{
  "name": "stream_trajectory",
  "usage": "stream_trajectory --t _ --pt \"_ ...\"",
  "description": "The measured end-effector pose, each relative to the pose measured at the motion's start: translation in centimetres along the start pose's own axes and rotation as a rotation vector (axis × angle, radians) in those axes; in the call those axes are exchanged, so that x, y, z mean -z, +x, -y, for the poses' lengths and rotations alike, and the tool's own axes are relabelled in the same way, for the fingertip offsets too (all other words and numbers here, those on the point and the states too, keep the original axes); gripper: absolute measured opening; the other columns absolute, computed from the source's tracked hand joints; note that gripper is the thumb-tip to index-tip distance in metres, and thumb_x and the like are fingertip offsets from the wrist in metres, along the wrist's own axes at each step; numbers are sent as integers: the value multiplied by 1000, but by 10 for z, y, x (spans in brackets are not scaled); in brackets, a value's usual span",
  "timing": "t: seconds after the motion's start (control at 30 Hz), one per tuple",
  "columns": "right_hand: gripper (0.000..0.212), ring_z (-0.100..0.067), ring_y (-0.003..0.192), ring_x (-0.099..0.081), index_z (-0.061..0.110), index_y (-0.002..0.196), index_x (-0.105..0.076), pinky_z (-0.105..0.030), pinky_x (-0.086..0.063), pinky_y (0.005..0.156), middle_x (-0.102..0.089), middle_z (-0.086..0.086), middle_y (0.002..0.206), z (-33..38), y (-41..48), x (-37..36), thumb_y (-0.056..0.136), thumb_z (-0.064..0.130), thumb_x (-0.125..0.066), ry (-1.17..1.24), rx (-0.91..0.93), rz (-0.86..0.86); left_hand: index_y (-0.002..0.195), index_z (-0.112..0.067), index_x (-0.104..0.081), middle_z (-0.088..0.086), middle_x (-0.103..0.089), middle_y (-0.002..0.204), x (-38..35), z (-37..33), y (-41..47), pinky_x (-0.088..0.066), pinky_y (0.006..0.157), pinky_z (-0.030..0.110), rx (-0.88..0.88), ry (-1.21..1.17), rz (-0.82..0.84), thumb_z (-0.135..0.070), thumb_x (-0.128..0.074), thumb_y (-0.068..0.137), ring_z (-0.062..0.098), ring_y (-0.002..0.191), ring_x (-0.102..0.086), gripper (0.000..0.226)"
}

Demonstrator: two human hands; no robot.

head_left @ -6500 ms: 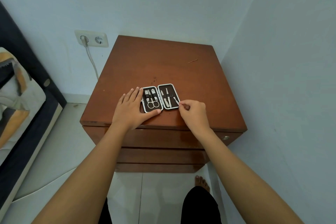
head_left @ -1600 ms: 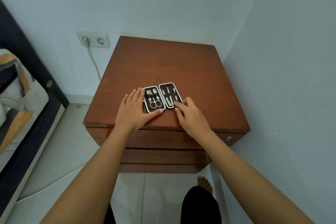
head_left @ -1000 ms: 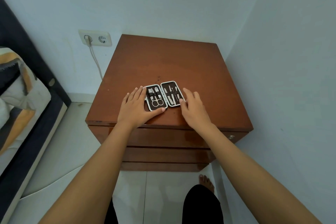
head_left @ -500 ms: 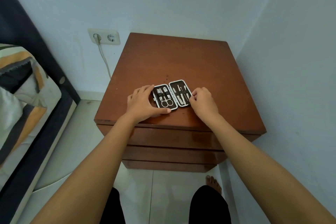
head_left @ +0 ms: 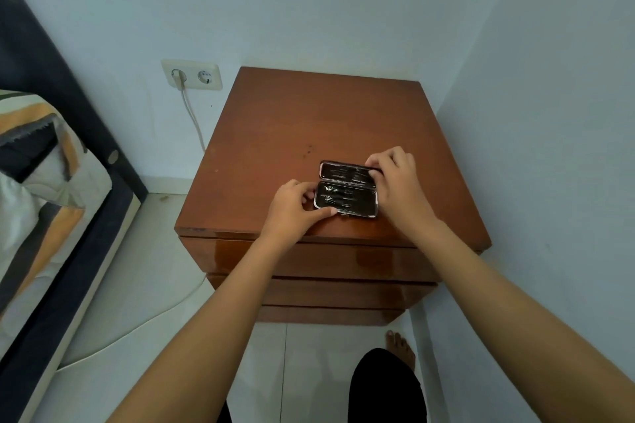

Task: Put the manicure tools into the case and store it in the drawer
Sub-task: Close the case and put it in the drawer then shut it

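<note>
A small dark manicure case [head_left: 347, 203] with a silver rim lies open on the brown wooden nightstand [head_left: 319, 120], its halves now one behind the other. Metal manicure tools [head_left: 338, 199] sit in the near half, and more show in the far half [head_left: 343, 172]. My left hand [head_left: 295, 208] pinches the case's near left corner. My right hand [head_left: 398, 182] grips the far half at its right end. The nightstand's drawer fronts [head_left: 323, 261] below are closed.
The nightstand stands in a corner, with a wall close on the right. A wall socket [head_left: 191, 74] with a white cable is to the left. A bed with a striped pillow [head_left: 37, 161] runs along the left side. My bare foot [head_left: 400, 347] is on the white floor tiles.
The case has been turned a quarter turn, so its halves lie front to back instead of side by side. Both hands now grip it, and the camera has shifted left.
</note>
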State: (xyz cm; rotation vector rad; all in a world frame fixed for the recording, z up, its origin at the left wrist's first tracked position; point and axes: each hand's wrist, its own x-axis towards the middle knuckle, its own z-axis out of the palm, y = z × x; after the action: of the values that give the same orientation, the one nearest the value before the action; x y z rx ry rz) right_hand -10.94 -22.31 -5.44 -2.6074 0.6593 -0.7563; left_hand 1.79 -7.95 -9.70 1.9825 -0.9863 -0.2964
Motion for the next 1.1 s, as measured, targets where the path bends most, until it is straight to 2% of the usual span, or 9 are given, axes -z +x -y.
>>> stream_trajectory --t 0.17,0.23,0.33,0.43,0.57,0.77,0.87,0.97,1.1 --pt "14 -15 92 -40 9 100 -62 -18 -32 78 -53 -8 99 -1 -35 -14 90 7 -53 55 -1 -59 120 -16 -60 -2 -52 91 -2 -1 0 -48 79 37 1 43 -22 -39 -76 73 18 90 -51 55" --pt "17 -14 94 -40 9 105 -62 -20 -34 81 -52 -8 102 -3 -41 -20 90 11 -55 96 -34 -24 125 -12 -57 -1 -51 93 -4 1 0 -49 82 38 0 62 -33 -40 -75 74 19 91 -51 61" --pt "24 -18 102 -44 8 113 -62 -24 -36 86 -53 -9 108 -5 -42 -24 91 17 -57 123 -83 21 136 -10 -46 -3 -49 97 -6 3 0 -46 85 33 6 43 -38 -45 -68 79 16 94 -49 71" --pt "25 -20 104 -47 10 111 -65 -22 -34 86 -54 -7 108 -4 -38 -25 89 20 -59 133 -133 10 138 -13 -45 -3 -51 98 -7 3 0 -46 86 34 29 44 -45 -46 -59 86 15 95 -50 63" --pt "24 -22 104 -49 9 106 -67 -23 -36 87 -57 -6 106 -4 -34 -26 84 19 -65 129 -178 4 138 -15 -44 -1 -50 100 -9 2 0 -46 87 36 31 107 -44 -43 -57 89 18 99 -49 59" --pt "27 -21 108 -46 9 111 -65 -21 -33 88 -56 -7 111 -2 -34 -23 87 20 -62 119 -182 65 140 -14 -42 2 -51 107 -7 -5 0 -45 89 37 68 188 -2 -42 -56 89 20 104 -49 59" --pt "29 -21 105 -52 10 113 -64 -31 -45 92 -57 -6 110 -9 -40 -12 87 21 -63 159 -221 60 136 -12 -47 -2 -53 109 5 -8 -8 -46 93 35 50 106 34 -34 -62 88 16 106 -51 54" --pt "30 -21 106 -55 9 115 -64 -32 -46 94 -59 -8 115 -28 -61 14 87 21 -62 199 -364 -82 129 -16 -54 -1 -58 119 27 2 -29 -43 94 27 1 9 -121 -25 -59 91 11 110 -53 40" --pt "33 -29 109 -57 5 116 -62 -38 -45 96 -60 -16 118 -68 -100 48 86 20 -64 181 -555 -362 132 -14 -50 5 -52 134 60 25 -56 -35 106 38 124 -7 -548 -24 -51 95 18 125 -45 39"
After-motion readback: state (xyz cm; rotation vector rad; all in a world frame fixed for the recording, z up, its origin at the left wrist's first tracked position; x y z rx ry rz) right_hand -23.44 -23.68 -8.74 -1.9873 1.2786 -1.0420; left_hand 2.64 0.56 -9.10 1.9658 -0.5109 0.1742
